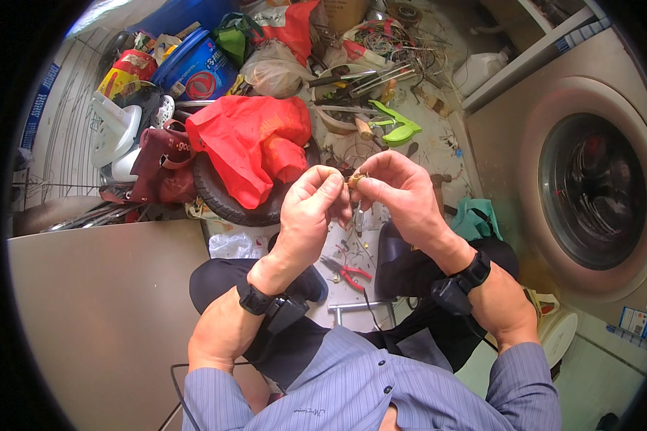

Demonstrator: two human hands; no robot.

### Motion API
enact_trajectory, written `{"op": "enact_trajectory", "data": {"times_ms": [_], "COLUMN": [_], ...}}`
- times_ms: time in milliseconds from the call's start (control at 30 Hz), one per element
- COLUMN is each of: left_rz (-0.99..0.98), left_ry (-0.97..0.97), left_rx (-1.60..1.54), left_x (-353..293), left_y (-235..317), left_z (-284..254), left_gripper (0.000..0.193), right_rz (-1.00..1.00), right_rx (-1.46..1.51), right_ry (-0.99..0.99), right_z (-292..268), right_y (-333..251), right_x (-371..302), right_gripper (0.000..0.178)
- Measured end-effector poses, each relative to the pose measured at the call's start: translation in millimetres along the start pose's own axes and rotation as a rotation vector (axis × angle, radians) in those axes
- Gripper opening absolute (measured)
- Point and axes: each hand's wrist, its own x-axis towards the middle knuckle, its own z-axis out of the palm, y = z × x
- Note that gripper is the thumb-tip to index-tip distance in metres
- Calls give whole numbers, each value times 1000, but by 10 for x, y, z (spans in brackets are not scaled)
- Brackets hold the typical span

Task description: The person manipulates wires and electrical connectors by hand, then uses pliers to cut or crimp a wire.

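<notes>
In front of my chest, both hands meet fingertip to fingertip. A small brass-coloured piece (356, 179) sits between them, too small to name. My right hand (407, 195) pinches it between thumb and forefinger. My left hand (310, 208) is closed in a pinch right beside it; what lies between those fingers is mostly hidden. Something slim and shiny (359, 221) shows just below the fingertips, and I cannot tell whether it is held or on the floor. Pliers with red handles (351, 273) lie on the floor between my feet, below the hands.
A red bag (248, 144) covers a black tyre (226, 205) at the left. Beyond my hands lie a lime-green tool (397, 123), tangled wires (395, 43) and a blue tub (201, 68). A washing machine (514, 136) stands at the right, a flat panel (108, 302) at the left.
</notes>
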Motion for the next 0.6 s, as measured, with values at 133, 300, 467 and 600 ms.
{"op": "enact_trajectory", "data": {"times_ms": [133,300,467,600], "left_rz": [43,79,168,164], "left_ry": [15,55,120,95], "left_rx": [-24,34,122,181], "left_x": [20,27,52,76], "left_y": [11,-23,100,105], "left_z": [-3,36,2,13], "left_gripper": [14,14,13,13], "right_rz": [-7,-24,-93,-278], "right_rx": [-40,-78,-169,-793], "right_ry": [27,111,184,19], "right_z": [8,53,-83,-221], "right_y": [-24,-23,-69,-117], "right_x": [-15,-21,33,25], "right_gripper": [13,13,11,14]}}
